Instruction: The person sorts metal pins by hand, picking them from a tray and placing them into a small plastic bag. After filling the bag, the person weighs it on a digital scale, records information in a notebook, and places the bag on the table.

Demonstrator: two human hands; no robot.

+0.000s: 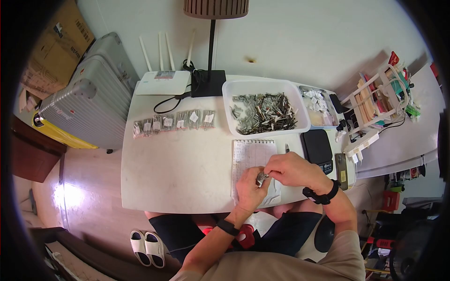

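Head cam view, working from the lap outward. Nearest are dark shorts (173, 237) and a tan shirt (276, 267), with a black band (228, 228) on the left wrist and a chunky black watch (323, 193) on the right.

Both hands are up over the desk's front edge, fingers curled in pretty tight. The left hand (251, 188) has a small clear packet (262, 178) gripped between thumb and fingers, and the right hand (296, 169) pinches at its upper end — too small to tell exactly what's inside. So the packet sits right between the two hands, above a spiral notepad (241, 157) with handwriting on it.

Just past the right hand there's a pen (287, 148), then a black scale (315, 144), with a phone (341, 172) near its right side.

Farther back is a big white tub (227, 103) with a heap of thin metal-looking pieces (267, 114) in it. Off to its left, a row of labelled clear bags (181, 122) lies on the white desk (176, 173). At the very back — a white router (161, 85) and a lamp (208, 83) on a black square base, almost touching.
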